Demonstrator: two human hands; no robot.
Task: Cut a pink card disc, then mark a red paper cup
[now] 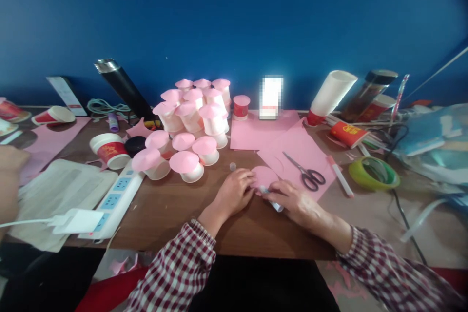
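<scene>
Just left of the scissors [310,179] lies a pink paper disc [265,175], partly hidden by both hands. The left hand [236,190] covers its left edge with bent fingers; I cannot tell whether they pinch the paper or only press it. The right hand [294,201], between disc and scissors, has its fingers closed round a pale tube, apparently a glue stick [274,201], whose near end shows below them. Far left of the scissors, another person's hand [12,175] is blurred and cut off by the frame. Behind the scissors, a phone [271,100] has its screen blanked by blur; to their far right, a blue plastic bag [431,131] is smeared and hard to make out.

The tabletop [183,219] ends in a straight edge on the person's side of the scissors. Bare brown wood-look surface opens to their left, as far as a white power strip [117,195]. On their right, a marker [341,177] and a glossy yellow-green tape roll [375,173] narrow the room.

Flat pink sheets [270,131] lie under and behind the scissors. Well to their left, white paper cups [192,173] stand crowded together under shallow pink paper cones [185,162].
</scene>
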